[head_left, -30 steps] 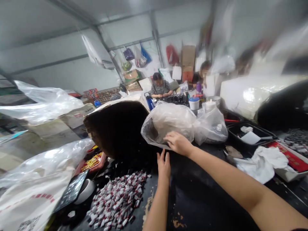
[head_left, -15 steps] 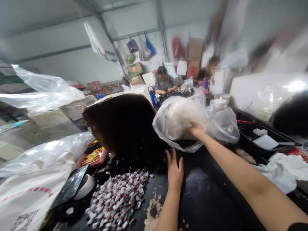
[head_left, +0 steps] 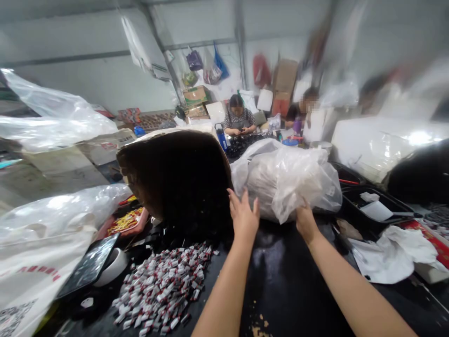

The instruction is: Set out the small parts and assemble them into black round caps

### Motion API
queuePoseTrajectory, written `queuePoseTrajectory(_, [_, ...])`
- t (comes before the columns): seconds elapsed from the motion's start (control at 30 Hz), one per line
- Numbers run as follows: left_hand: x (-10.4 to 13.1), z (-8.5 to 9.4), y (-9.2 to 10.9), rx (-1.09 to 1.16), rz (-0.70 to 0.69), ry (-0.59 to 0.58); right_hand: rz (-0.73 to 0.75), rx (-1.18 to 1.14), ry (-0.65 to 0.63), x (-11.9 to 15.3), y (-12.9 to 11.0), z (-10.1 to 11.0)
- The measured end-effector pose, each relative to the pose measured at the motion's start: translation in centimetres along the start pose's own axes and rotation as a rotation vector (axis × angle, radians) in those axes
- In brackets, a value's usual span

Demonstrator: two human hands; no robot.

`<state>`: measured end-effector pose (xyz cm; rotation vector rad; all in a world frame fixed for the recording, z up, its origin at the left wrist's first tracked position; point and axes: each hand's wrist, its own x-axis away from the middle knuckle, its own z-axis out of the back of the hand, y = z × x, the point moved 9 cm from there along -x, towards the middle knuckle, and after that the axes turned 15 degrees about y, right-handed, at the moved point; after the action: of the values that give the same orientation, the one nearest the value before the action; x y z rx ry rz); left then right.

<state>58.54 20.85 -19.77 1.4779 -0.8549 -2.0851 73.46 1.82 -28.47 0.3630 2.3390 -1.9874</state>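
Note:
A large clear plastic bag [head_left: 280,180] with pale, bundled contents lies on the black tabletop ahead of me. My right hand [head_left: 306,222] is at its near right side, fingers closed on the plastic and partly hidden by it. At the bag's near left corner is my left hand [head_left: 244,217], its fingers spread and nothing in its grasp; whether the fingertips touch the plastic I cannot tell. A big carton [head_left: 175,173], dark inside, stands just left of that hand, its opening towards me. In front of it lies a heap of small white, grey and red pieces [head_left: 164,285].
A tablet [head_left: 89,267] leans on a white roll [head_left: 114,267] at the left. Behind them is a pink tray [head_left: 135,222] of yellow and red pieces. Black bins [head_left: 372,210] and crumpled white sheeting [head_left: 389,252] lie right. Two people [head_left: 240,117] sit across the room.
The right hand has come nearer to me, and the bag's near edge has folded over its contents. My left hand has shifted slightly up and left, towards the carton's edge.

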Motion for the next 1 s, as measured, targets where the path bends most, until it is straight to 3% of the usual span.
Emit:
queuePoseTrajectory(0.1, [-3.3, 0.4, -1.1, 0.044, 0.030, 0.035, -0.001, 0.148, 0.022, 2.3, 2.2, 3.2])
queuePoseTrajectory(0.17, [-4.1, 1.9, -1.5, 0.076, 0.029, 0.100, 0.008, 0.263, -0.012, 3.5, 2.9, 5.0])
queuePoseTrajectory(0.33, [-2.8, 6.0, -1.7, 0.112, 0.089, 0.267, 0.091, 0.461, -0.174, 5.7, 3.1, 7.4])
queuePoseTrajectory(0.5, [-2.0, 5.6, -0.7, 0.134, 0.057, 0.209, 0.138, 0.555, -0.313, 5.9, 2.3, 7.2])
queuePoseTrajectory(0.57, [-2.2, 5.2, -0.7, 0.130, 0.044, 0.173, 0.162, 0.568, -0.349, 5.8, 0.3, 7.6])
queuePoseTrajectory(0.63, [-2.4, 5.0, -0.9, 0.122, 0.047, 0.156, 0.232, 0.585, -0.341, 5.8, -3.7, 8.5])
queuePoseTrajectory(0.73, [-2.3, 4.7, -1.0, 0.130, 0.053, 0.135, 0.413, 0.530, -0.216, 5.9, -13.3, 9.6])
queuePoseTrajectory(0.77, [-2.2, 4.4, -0.9, 0.143, 0.054, 0.126, 0.541, 0.396, -0.141, 6.2, -17.5, 9.5])
queuePoseTrajectory(0.83, [-1.5, 3.8, -0.7, 0.180, 0.058, 0.108, 0.723, 0.118, -0.186, 7.0, -24.0, 6.7])
queuePoseTrajectory(0.9, [-0.6, 3.2, -0.6, 0.225, 0.067, 0.103, 0.866, 0.166, -0.422, 7.3, -26.5, 0.1])
queuePoseTrajectory(0.93, [-0.2, 3.0, -0.7, 0.245, 0.074, 0.110, 0.925, 0.292, -0.532, 6.9, -26.2, -3.8])
queuePoseTrajectory(1.0, [0.6, 3.0, -1.2, 0.280, 0.097, 0.142, 0.961, 0.703, -0.711, 4.7, -22.1, -11.3])
